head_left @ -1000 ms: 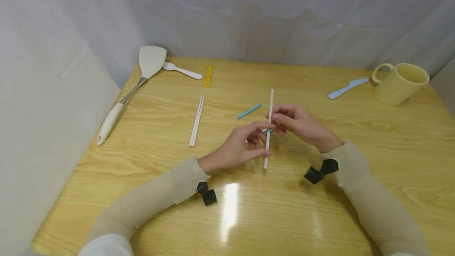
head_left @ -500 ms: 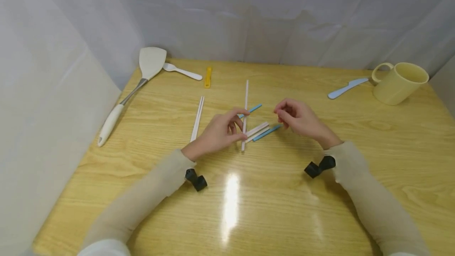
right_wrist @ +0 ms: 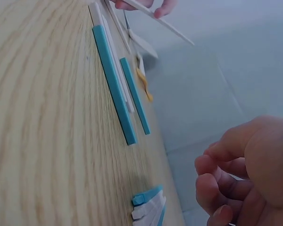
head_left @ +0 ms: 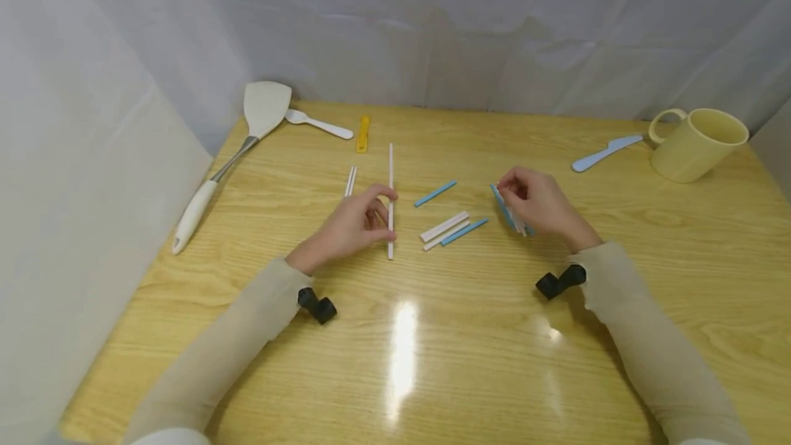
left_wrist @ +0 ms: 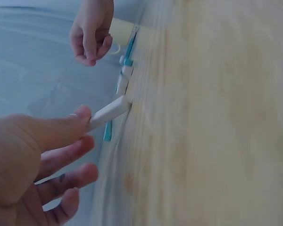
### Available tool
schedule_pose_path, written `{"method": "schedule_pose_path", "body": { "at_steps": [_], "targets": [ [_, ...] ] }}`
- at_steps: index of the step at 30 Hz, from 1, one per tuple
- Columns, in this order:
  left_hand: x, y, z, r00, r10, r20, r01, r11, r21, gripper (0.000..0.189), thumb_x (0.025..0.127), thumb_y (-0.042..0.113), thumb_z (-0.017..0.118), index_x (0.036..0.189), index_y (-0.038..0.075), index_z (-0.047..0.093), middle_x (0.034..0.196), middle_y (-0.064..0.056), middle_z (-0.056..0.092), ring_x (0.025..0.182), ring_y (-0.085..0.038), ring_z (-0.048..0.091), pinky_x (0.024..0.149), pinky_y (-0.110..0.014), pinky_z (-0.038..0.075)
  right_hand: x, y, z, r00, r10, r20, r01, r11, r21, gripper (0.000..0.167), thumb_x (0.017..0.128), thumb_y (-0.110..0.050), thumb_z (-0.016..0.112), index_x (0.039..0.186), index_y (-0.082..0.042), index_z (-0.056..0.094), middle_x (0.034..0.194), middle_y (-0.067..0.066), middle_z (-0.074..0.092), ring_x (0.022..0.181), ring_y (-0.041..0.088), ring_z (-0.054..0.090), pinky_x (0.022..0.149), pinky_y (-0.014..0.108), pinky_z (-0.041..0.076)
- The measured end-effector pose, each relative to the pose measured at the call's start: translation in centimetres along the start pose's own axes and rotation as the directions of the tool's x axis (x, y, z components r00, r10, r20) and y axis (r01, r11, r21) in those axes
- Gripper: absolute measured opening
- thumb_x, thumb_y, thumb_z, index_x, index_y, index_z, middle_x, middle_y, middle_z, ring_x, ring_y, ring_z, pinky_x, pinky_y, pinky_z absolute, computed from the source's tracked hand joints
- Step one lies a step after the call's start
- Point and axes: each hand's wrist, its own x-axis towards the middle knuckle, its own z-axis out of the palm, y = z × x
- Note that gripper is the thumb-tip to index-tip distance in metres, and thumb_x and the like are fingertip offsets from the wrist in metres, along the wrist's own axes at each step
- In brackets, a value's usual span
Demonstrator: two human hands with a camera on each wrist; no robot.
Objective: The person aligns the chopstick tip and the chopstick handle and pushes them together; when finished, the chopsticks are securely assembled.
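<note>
My left hand (head_left: 355,222) pinches a long white chopstick (head_left: 391,169) between thumb and fingers, its far end pointing to the back of the table. In the left wrist view, the chopstick's near end (left_wrist: 112,110) sticks out past the thumb. My right hand (head_left: 539,199) hovers over a fanned group of short blue and white sticks (right_wrist: 153,207) at centre right. The right wrist view shows its fingers loosely curled, apart from that group, with nothing seen between them. Between the hands lie short white sticks (head_left: 445,226) and a blue stick (head_left: 465,232), with another blue stick (head_left: 435,194) behind.
Two white chopsticks (head_left: 351,180) lie partly hidden behind the left hand. A spatula (head_left: 266,108), white fork (head_left: 321,125) and yellow clip-like piece (head_left: 362,134) are at the back left. A pale blue knife (head_left: 607,153) and yellow mug (head_left: 692,153) stand back right.
My left hand has carried the white chopstick leftward, uncovering the short sticks in the middle. The right hand has shifted slightly right, and the fanned group beneath it now shows.
</note>
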Motion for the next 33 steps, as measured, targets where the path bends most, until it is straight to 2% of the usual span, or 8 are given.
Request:
{"method": "schedule_pose_path", "body": {
  "at_steps": [10, 12, 17, 21, 26, 33],
  "targets": [
    [-0.4, -0.6, -1.2, 0.995, -0.095, 0.031, 0.09, 0.985, 0.144, 0.045, 0.079, 0.02, 0.081, 0.116, 0.005, 0.06, 0.086, -0.003, 0.069, 0.077, -0.017, 0.062, 0.073, -0.034, 0.049, -0.1, 0.5, -0.5, 0.997, 0.067, 0.034, -0.067, 0.998, 0.018, 0.02, 0.1, -0.014, 0.051, 0.102, 0.002, 0.063, 0.079, 0.012, 0.062, 0.063, 0.016, 0.051, 0.057, 0.025, 0.041],
    [-0.3, -0.5, -1.2, 0.995, -0.092, 0.04, 0.083, 0.978, 0.191, 0.042, 0.079, 0.022, 0.081, 0.113, 0.005, 0.063, 0.087, -0.005, 0.067, 0.08, -0.019, 0.06, 0.074, -0.035, 0.048, -0.1, 0.7, -0.6, 0.997, 0.068, 0.035, -0.068, 0.998, 0.014, 0.02, 0.1, -0.014, 0.051, 0.102, 0.002, 0.063, 0.08, 0.012, 0.062, 0.064, 0.017, 0.051, 0.057, 0.026, 0.041],
    [-0.6, -0.5, -1.3, 0.993, -0.082, 0.082, 0.057, 0.961, 0.272, 0.033, 0.082, 0.025, 0.077, 0.111, 0.009, 0.07, 0.092, -0.009, 0.06, 0.085, -0.022, 0.052, 0.074, -0.034, 0.043, 0.0, 1.0, -0.7, 0.992, 0.094, 0.085, -0.09, 0.994, -0.06, 0.015, 0.096, -0.009, 0.055, 0.1, 0.003, 0.062, 0.081, 0.013, 0.061, 0.068, 0.018, 0.051, 0.06, 0.027, 0.042],
    [-0.9, -0.5, -1.6, 0.99, -0.104, 0.094, 0.074, 0.956, 0.283, 0.033, 0.084, 0.028, 0.075, 0.112, 0.012, 0.071, 0.092, -0.008, 0.056, 0.085, -0.021, 0.048, 0.072, -0.033, 0.04, 0.0, 1.1, -0.8, 0.978, 0.142, 0.151, -0.121, 0.983, -0.137, 0.014, 0.093, -0.009, 0.058, 0.1, 0.002, 0.062, 0.081, 0.013, 0.061, 0.067, 0.02, 0.052, 0.059, 0.03, 0.042],
    [-1.0, -0.7, -2.1, 0.985, -0.137, 0.103, 0.101, 0.95, 0.297, 0.032, 0.084, 0.031, 0.076, 0.109, 0.011, 0.072, 0.093, -0.007, 0.057, 0.085, -0.02, 0.05, 0.073, -0.033, 0.042, 0.0, 0.9, -0.9, 0.958, 0.183, 0.22, -0.141, 0.971, -0.194, 0.013, 0.092, -0.012, 0.06, 0.099, -0.001, 0.062, 0.084, 0.013, 0.063, 0.067, 0.021, 0.054, 0.061, 0.033, 0.043],
    [-0.7, -0.6, -2.9, 0.982, -0.135, 0.131, 0.084, 0.938, 0.337, 0.027, 0.08, 0.028, 0.079, 0.1, 0.011, 0.074, 0.094, -0.007, 0.061, 0.087, -0.021, 0.053, 0.075, -0.035, 0.046, -0.1, 0.8, -1.2, 0.949, 0.238, 0.208, -0.176, 0.945, -0.277, 0.015, 0.092, -0.015, 0.06, 0.098, -0.002, 0.064, 0.091, 0.017, 0.066, 0.071, 0.023, 0.057, 0.063, 0.038, 0.045]
  ]
}}
